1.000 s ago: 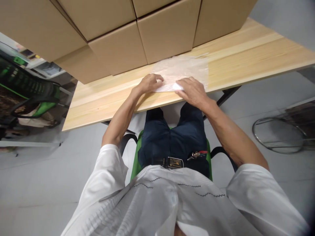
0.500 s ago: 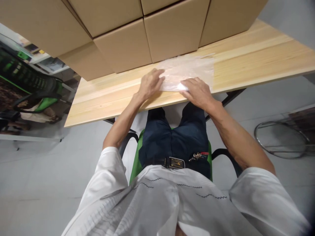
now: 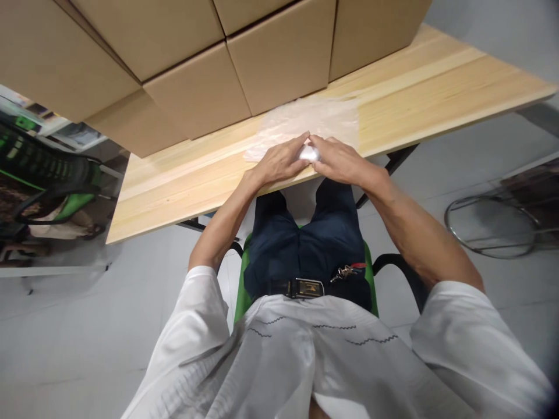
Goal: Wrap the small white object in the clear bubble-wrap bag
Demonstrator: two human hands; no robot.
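A small white, shiny object lies between my hands near the table's front edge, its kind too covered to make out. My left hand curves around its left side, thumb and fingers closing on it. From the right, my right hand grips the same object, and the fingertips of both hands meet just above it. Under and behind the hands a thin, translucent plastic sheet or bag is spread on the wooden table. Fingers hide most of the white object.
Stacked cardboard boxes stand along the table's back. A round metal-framed stool is on the floor at right. To the left are a black and green chair with a partly visible person and white shelves.
My left hand has moved right, from the plastic to the white object. My right hand, with the object, has shifted slightly left. The camera view has also shifted.
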